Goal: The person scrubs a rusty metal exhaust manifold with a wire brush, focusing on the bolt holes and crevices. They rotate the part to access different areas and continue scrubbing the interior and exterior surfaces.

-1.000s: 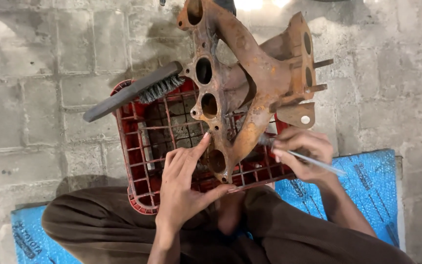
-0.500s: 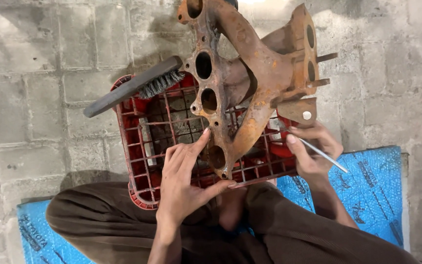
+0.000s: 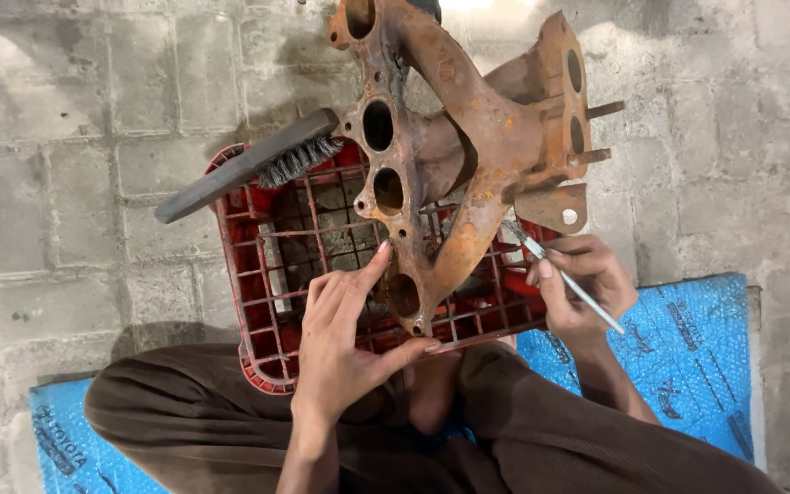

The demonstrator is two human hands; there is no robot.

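Note:
A rusty cast-iron manifold (image 3: 468, 155) with several round ports lies on top of an upturned red plastic crate (image 3: 272, 274). My left hand (image 3: 349, 338) rests flat against the manifold's near end, fingers spread, thumb under its lower tip. My right hand (image 3: 582, 288) grips a thin metal scraper (image 3: 564, 274) like a pen, its tip touching the manifold just below a flat tab with a hole. A dark wire brush (image 3: 249, 165) lies across the crate's far left corner.
The crate stands on grey paving blocks (image 3: 75, 110). A blue bubble-wrap sheet (image 3: 688, 357) lies under my brown-trousered legs (image 3: 230, 430), showing at right and lower left. A small pale object sits at the bottom right edge.
My right hand with the scraper has shifted slightly down and right along the manifold's side. My left hand stays pressed on the near end. The manifold has barely moved.

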